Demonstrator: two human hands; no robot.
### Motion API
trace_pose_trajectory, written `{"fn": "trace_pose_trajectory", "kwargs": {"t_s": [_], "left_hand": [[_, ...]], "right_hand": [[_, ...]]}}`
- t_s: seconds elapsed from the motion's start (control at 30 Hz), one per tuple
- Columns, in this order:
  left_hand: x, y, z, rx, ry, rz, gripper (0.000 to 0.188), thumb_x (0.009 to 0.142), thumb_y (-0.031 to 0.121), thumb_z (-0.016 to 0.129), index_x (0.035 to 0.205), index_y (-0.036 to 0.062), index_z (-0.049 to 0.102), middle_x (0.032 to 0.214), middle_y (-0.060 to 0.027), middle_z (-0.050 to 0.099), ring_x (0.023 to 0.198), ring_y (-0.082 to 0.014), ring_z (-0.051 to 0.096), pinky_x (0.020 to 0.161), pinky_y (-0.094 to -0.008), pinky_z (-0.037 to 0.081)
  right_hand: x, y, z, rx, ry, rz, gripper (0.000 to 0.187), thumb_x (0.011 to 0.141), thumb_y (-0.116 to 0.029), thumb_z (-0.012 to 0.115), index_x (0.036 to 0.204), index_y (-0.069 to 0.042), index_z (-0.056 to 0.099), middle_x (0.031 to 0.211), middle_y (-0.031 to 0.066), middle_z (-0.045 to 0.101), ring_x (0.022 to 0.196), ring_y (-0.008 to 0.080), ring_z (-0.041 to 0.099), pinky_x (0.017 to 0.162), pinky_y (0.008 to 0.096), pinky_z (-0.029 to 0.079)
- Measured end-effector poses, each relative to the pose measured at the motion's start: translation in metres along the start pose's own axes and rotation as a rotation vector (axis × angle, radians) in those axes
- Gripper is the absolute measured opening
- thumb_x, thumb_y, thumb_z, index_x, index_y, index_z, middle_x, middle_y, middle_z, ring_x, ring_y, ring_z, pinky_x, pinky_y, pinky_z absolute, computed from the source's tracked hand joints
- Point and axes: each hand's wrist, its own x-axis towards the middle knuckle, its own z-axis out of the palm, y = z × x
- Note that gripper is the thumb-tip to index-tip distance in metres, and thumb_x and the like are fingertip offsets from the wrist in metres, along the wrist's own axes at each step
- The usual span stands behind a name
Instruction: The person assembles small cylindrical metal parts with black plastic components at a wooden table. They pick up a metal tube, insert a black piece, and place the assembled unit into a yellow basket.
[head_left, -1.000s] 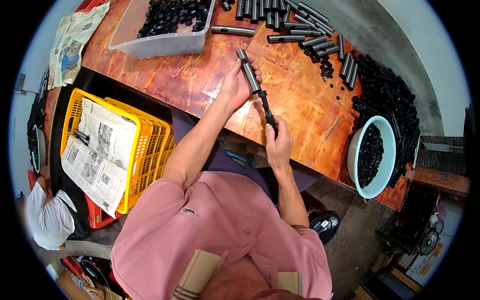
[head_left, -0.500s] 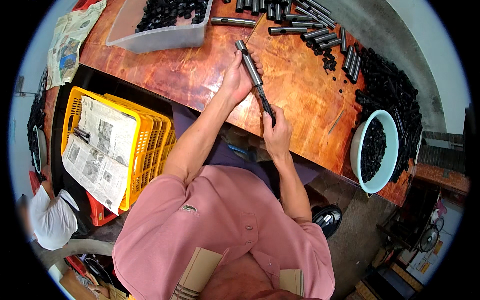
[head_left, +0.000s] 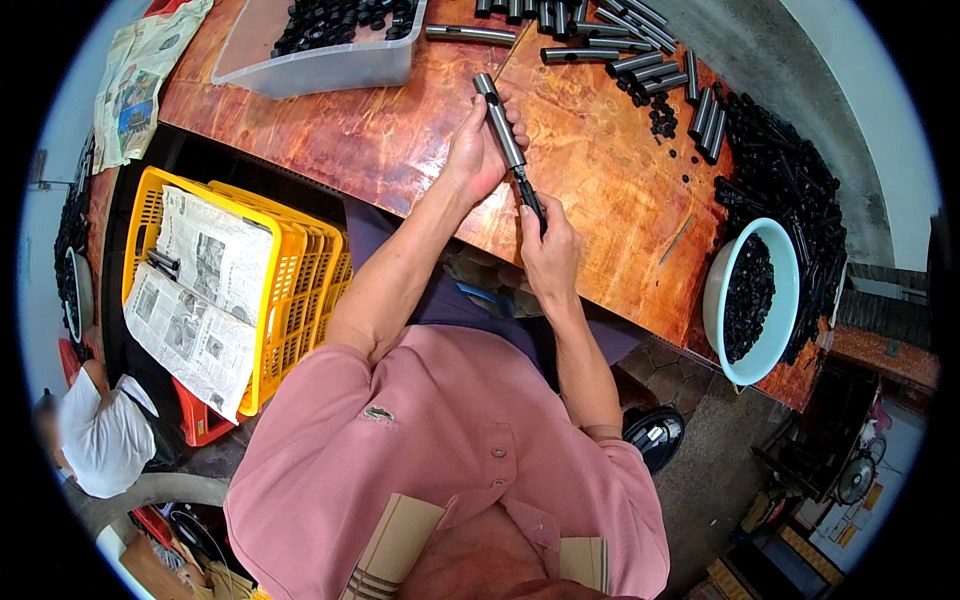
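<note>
My left hand (head_left: 478, 150) is closed around a shiny metal tube (head_left: 500, 122) that has a dark slot in its side. The tube slants above the table, its upper end pointing away from me. A slim black piece (head_left: 527, 190) reaches into the tube's near end. My right hand (head_left: 550, 245) grips that black piece, thumb along it; how deep it sits inside the tube cannot be seen. Another slotted metal tube (head_left: 470, 35) lies on the table beyond my left hand.
A translucent bin (head_left: 340, 75) of black caps stands at the far left of the wooden table (head_left: 620, 210). More metal tubes (head_left: 585, 55) lie at the back. At right are a pale bowl (head_left: 775, 330) and a heap of black parts (head_left: 780, 180). Yellow crates (head_left: 262, 370) with newspaper (head_left: 190, 330) stand at left.
My right hand has moved slightly up and left, toward the tube, and less of the black piece shows between hand and tube. My left hand still holds the tube.
</note>
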Motion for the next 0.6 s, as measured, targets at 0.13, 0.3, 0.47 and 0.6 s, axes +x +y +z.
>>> {"fn": "trace_pose_trajectory", "kwargs": {"t_s": [0.13,0.3,0.47,0.6], "left_hand": [[0.0,0.001,0.0,-0.021,-0.018,0.027,0.039,0.106,0.045,0.042,0.117,0.0093,0.053,0.087,-0.0064,0.056,0.077,-0.0205,0.054,0.073,-0.0336,0.051],[-0.002,-0.001,0.0,0.019,-0.003,0.013,0.039,0.106,0.046,0.041,0.116,0.0094,0.052,0.088,-0.0056,0.057,0.077,-0.0199,0.054,0.073,-0.0331,0.051],[-0.001,0.0,0.001,0.036,-0.012,0.024,0.037,0.107,0.043,0.041,0.116,0.0092,0.052,0.089,-0.0055,0.058,0.078,-0.0199,0.055,0.074,-0.0335,0.051],[-0.006,-0.002,0.011,0.085,0.016,0.002,0.035,0.107,0.04,0.041,0.117,0.0085,0.052,0.092,-0.0072,0.059,0.082,-0.0211,0.057,0.076,-0.0355,0.052]], "right_hand": [[0.004,-0.003,0.004,-0.009,0.014,-0.024,0.026,0.094,-0.016,0.06,0.112,0.003,0.062,0.087,0.0268,0.068,0.08,0.0442,0.067,0.069,0.0483,0.052],[0.007,-0.006,0.008,-0.053,0.011,0.024,0.023,0.095,-0.016,0.061,0.11,0.001,0.063,0.087,0.0239,0.069,0.08,0.0403,0.069,0.07,0.0453,0.052],[0.008,-0.003,0.014,-0.081,0.047,-0.006,0.02,0.095,-0.016,0.062,0.106,0.0,0.062,0.085,0.0214,0.07,0.078,0.0391,0.069,0.068,0.0449,0.052],[0.009,-0.001,0.014,-0.053,0.049,-0.005,0.02,0.094,-0.016,0.062,0.105,0.0,0.06,0.084,0.0244,0.068,0.078,0.0432,0.067,0.067,0.0497,0.051]]}}
